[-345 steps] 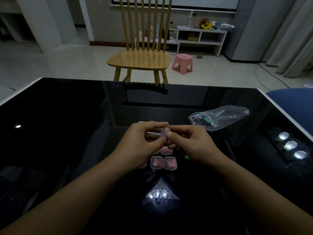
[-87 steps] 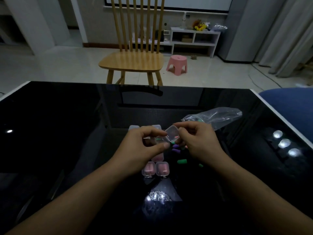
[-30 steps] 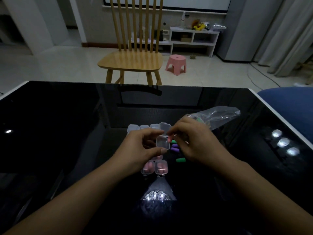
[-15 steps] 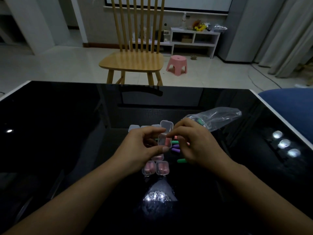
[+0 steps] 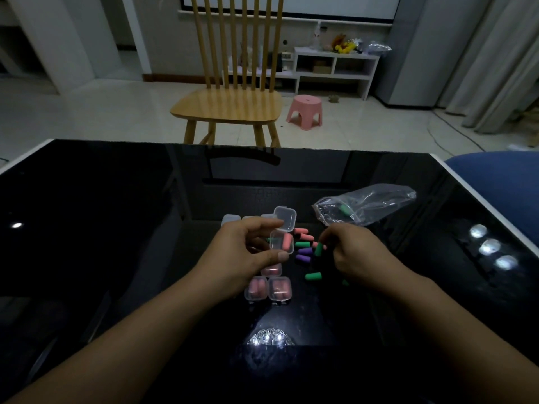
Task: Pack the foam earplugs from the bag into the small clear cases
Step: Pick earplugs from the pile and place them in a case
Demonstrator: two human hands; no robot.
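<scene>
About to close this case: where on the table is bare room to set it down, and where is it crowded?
Bare glass lies left of the left hand and near the table's far edge, beyond the plastic bag. Crowded: loose earplugs between the hands, closed pink-filled cases just below the open case, more cases behind the left hand.

You are in a home living room, dimly lit. You sit at a glossy black table (image 5: 116,214). At twelve o'clock beyond it stands a tall slat-backed wooden chair (image 5: 233,94) on pale floor tiles. At one o'clock sits a small pink plastic stool (image 5: 304,111), with a low white shelf unit (image 5: 335,70) behind it against the wall. At two o'clock hang long pale curtains (image 5: 495,62).
</scene>
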